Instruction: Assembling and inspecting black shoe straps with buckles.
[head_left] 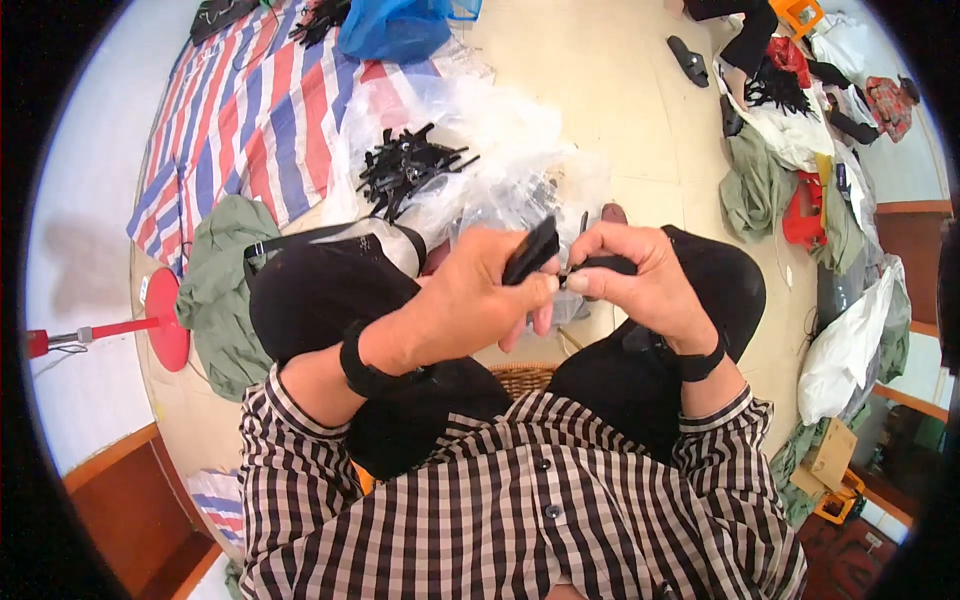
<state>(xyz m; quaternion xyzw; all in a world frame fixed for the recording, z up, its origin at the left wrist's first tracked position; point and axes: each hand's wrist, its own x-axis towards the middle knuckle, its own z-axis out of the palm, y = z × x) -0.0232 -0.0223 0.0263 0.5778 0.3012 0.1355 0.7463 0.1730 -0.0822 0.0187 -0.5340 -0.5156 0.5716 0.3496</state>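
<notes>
Both my hands meet in front of my knees, fingers closed. My left hand (465, 290) grips a flat black strap-like piece (532, 252) that sticks up between thumb and fingers. My right hand (650, 280) pinches a dark piece (608, 264) with thumb and forefinger. Their fingertips nearly touch around a small black part; whether the two pieces join there is hidden by the fingers. Beyond my left hand, a pile of similar black pieces (405, 170) lies on clear plastic sheeting (500, 120) on the floor.
A striped red, white and blue sheet (250, 130) covers the floor at far left, with a blue bag (395, 30) on it. Left of my knee are green cloth (230, 300) and a red round stand (168, 318). A person's leg (745, 50) shows at upper right, near a slipper (688, 62).
</notes>
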